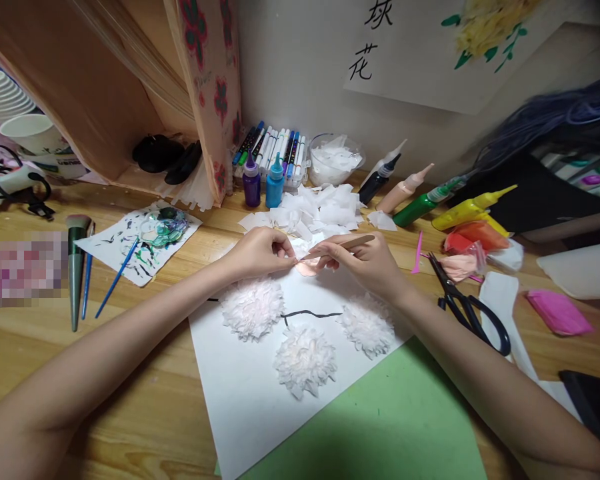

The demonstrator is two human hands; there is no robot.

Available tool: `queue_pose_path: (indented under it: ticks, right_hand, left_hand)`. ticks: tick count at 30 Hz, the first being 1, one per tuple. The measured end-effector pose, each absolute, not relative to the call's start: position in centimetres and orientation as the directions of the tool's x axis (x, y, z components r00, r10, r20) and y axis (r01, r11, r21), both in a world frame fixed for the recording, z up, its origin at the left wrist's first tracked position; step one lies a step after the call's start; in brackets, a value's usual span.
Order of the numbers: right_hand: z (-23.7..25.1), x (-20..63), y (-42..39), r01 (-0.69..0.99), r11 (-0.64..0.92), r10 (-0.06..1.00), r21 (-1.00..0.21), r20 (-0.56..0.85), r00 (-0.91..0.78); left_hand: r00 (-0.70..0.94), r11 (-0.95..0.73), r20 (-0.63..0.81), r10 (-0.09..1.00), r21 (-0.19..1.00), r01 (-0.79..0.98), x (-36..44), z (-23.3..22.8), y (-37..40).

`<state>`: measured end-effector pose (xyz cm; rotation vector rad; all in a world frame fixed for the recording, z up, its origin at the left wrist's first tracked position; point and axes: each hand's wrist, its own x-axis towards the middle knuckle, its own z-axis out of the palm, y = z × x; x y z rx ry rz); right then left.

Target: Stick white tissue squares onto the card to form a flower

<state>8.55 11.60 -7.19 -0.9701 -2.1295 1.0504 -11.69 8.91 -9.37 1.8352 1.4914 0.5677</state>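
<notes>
On the table [145, 393], your white paper [235, 413] overlapped a green sheet [395, 413] and bore three fluffy flowers [305, 360]. Just beyond them, your left hand [263, 253] pinched its fingertips together, perhaps on something too small to make out; your right hand [367, 260] gripped a stick [353, 244], its tip near those fingertips.

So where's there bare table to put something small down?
Bare wood flanks the left forearm: one patch bordered by the white sheet, another by the brushes. Farther back is crowded: paper scraps, squeeze bottles, markers.
</notes>
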Motion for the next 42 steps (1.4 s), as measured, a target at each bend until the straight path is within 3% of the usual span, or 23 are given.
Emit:
queue_pose_path:
  ticks: [10,16,23,29,38,42]
  right_hand:
    - [-7.0,7.2,11.2,0.391,0.469,0.794,-0.792,0.184,-0.579]
    - [-6.8,7.5,11.6,0.350,0.283,0.842,-0.893,0.057,-0.536]
    - [-6.8,8.7,10.6,0.271,0.464,0.821,-0.843,0.294,-0.489]
    - [-6.4,9.0,11.4,0.077,0.273,0.928,-0.959,0.241,-0.283]
    - [-6.0,8.9,11.8,-0.012,0.133,0.933,-0.991,0.129,-0.336]
    - [-5.6,8.8,11.4,-0.047,0.134,0.931,-0.990,0.142,-0.337]
  left_hand:
    - [0.275,-0.103,-0.104,0.956,0.759,0.643,-12.0,-9.3,9.1]
    - [0.231,-0.111,-0.068,0.970,0.726,0.679,-11.7,-9.7,9.0]
    - [0.229,-0.103,-0.075,0.971,0.731,0.674,-11.8,-9.5,9.0]
    - [0.260,-0.027,-0.127,0.957,0.854,0.519,-12.4,-9.2,9.4]
    - [0.323,-0.206,0.046,0.945,0.851,0.483,-11.6,-6.6,8.4]
    - [0.303,-0.200,0.061,0.951,0.870,0.451,-11.0,-5.5,7.8]
